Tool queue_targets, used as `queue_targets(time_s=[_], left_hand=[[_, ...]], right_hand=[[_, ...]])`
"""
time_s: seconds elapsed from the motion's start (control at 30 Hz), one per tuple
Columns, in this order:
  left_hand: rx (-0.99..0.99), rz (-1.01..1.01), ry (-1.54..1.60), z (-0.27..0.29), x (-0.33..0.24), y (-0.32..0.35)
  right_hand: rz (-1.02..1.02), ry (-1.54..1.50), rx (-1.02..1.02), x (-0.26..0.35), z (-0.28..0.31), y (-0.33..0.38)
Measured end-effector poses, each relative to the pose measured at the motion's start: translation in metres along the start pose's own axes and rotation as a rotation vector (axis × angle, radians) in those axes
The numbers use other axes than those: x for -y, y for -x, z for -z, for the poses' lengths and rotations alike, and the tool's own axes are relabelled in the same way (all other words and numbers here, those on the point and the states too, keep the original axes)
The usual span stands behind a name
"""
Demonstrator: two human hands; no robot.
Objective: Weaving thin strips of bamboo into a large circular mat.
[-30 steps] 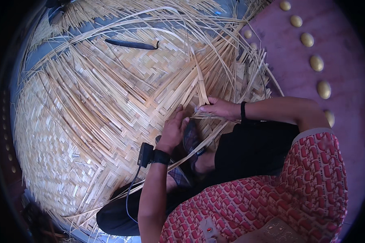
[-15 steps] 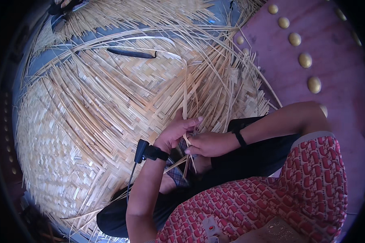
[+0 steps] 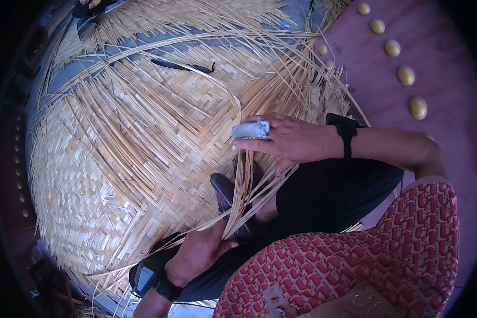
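Note:
In the lower middle, my left hand (image 3: 199, 252) is closed on the lower ends of a bundle of bamboo strips (image 3: 240, 191). The bundle runs upward from it over my shoes, passing beneath my right hand (image 3: 294, 138). My right hand lies palm down across the strips' upper part, fingers stretched to the left and thumb apart. A pale blue wrapping (image 3: 250, 130) covers one of its fingers. Below that hand, more loose strips slant past the thumb. The large woven bamboo mat (image 3: 98, 206), with a herringbone pattern, spreads out under and beside my legs.
A dark curved, slender tool (image 3: 181, 65) rests on the far part of the mat. Long loose strips (image 3: 127, 51) stick out along its far edge. Another woven piece (image 3: 196, 18) lies beyond. At right stands a reddish-purple panel with gold studs (image 3: 406, 75).
My hands have moved apart. The left has gone down toward my knee, holding the strips; the right has moved up and spread its fingers. More strips now show between them.

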State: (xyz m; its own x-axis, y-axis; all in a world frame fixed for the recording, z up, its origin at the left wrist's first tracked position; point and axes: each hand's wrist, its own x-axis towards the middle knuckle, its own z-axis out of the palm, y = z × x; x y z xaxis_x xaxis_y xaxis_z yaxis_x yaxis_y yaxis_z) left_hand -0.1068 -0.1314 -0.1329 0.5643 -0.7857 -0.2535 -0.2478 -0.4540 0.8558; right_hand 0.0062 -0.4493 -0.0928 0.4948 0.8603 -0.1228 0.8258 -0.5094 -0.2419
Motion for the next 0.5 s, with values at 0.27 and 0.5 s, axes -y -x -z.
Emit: queue_targets(time_s=[0.27,0.5], left_hand=[[-0.174,-0.239,-0.602,0.019,-0.113,0.112],[-0.509,0.072,-1.207,0.027,-0.157,0.205]], right_hand=[[0.304,-0.283,0.409,-0.013,-0.039,-0.043],[0.174,-0.296,0.469,-0.059,-0.077,-0.026]])
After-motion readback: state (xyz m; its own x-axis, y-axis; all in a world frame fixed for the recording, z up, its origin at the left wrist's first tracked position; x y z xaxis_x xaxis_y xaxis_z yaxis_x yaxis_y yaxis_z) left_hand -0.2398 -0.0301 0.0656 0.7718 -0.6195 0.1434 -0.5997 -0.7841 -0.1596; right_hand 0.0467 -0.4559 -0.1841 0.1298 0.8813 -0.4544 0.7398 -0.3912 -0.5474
